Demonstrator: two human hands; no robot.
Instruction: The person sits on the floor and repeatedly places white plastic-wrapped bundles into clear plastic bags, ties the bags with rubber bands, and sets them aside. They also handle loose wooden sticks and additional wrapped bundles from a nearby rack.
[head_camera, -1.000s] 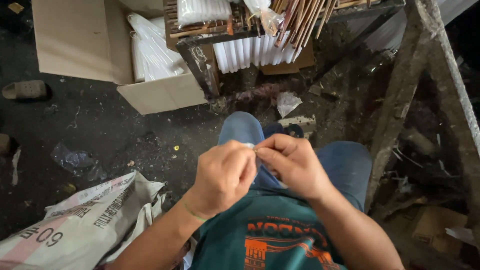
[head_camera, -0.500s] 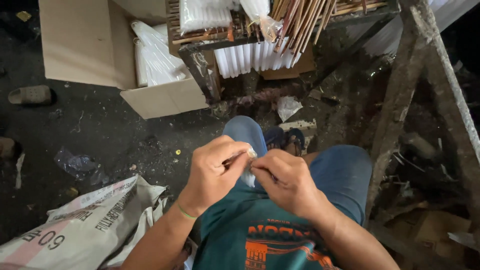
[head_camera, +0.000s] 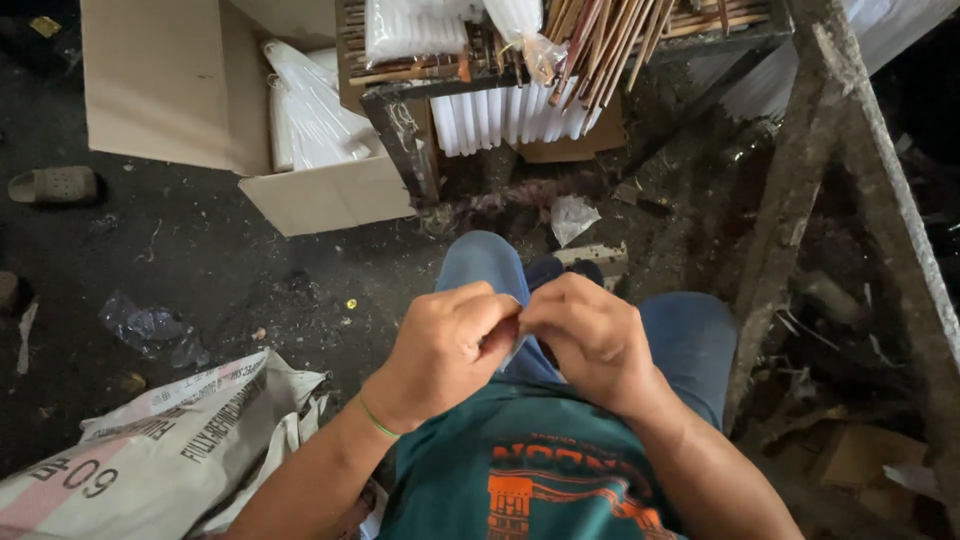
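My left hand (head_camera: 445, 350) and my right hand (head_camera: 590, 335) meet over my lap, fingers curled and fingertips pressed together. Between them they pinch a small pale, thin piece (head_camera: 512, 352), mostly hidden by the fingers; I cannot tell what it is. A thin green band circles my left wrist. Below the hands are my blue jeans (head_camera: 480, 265) and teal shirt (head_camera: 540, 480).
An open cardboard box (head_camera: 170, 80) with white plastic bags sits far left. A dirty rack (head_camera: 560, 60) ahead holds white candles and wooden sticks. A printed woven sack (head_camera: 160, 450) lies at lower left, a wooden post (head_camera: 800, 180) at right, a sandal (head_camera: 55, 185) on the dark floor.
Both hands have drifted slightly down toward my lap and stayed pressed together. The view has tilted a little; nothing was let go.
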